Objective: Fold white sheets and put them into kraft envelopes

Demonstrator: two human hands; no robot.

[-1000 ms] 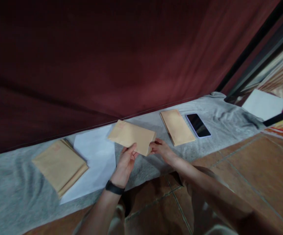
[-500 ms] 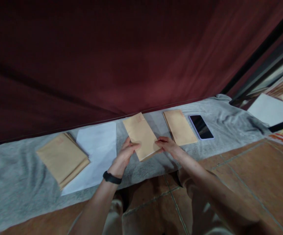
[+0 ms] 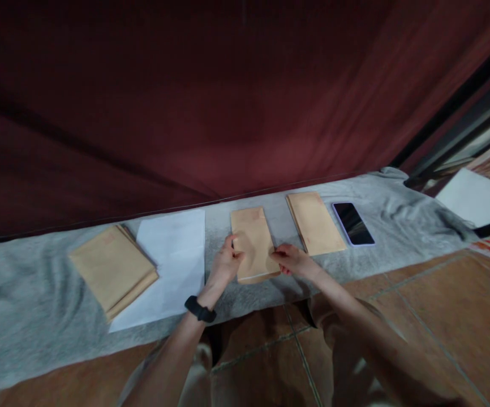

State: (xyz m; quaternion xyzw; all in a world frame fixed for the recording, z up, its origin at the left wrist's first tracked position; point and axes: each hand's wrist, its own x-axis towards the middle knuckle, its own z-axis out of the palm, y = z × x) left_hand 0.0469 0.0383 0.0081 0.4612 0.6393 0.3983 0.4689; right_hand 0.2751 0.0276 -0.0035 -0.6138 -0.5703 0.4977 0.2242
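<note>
Between my hands is a brown paper envelope (image 3: 254, 243), its near end showing a pale strip along the opening. My left hand (image 3: 224, 263) pinches its left edge, a dark band on the wrist. On the opposite edge, my right hand (image 3: 291, 260) grips with thumb and fingers. A small stack of brown envelopes (image 3: 318, 223) lies just to the right of that hand. Off to the left, another pile of envelopes (image 3: 111, 268) overlaps a stack of white paper (image 3: 175, 260).
A phone (image 3: 353, 224) in a light purple case rests right of the small stack. Everything lies on a grey cloth (image 3: 28, 305) in front of a dark red curtain (image 3: 228, 113). Brown floor tiles (image 3: 444, 305) show nearer me, and a white sheet (image 3: 476, 198) lies far right.
The envelope has turned from a slant to nearly straight and come down closer to the cloth. Both hands have stayed on its sides. The view has shifted slightly.
</note>
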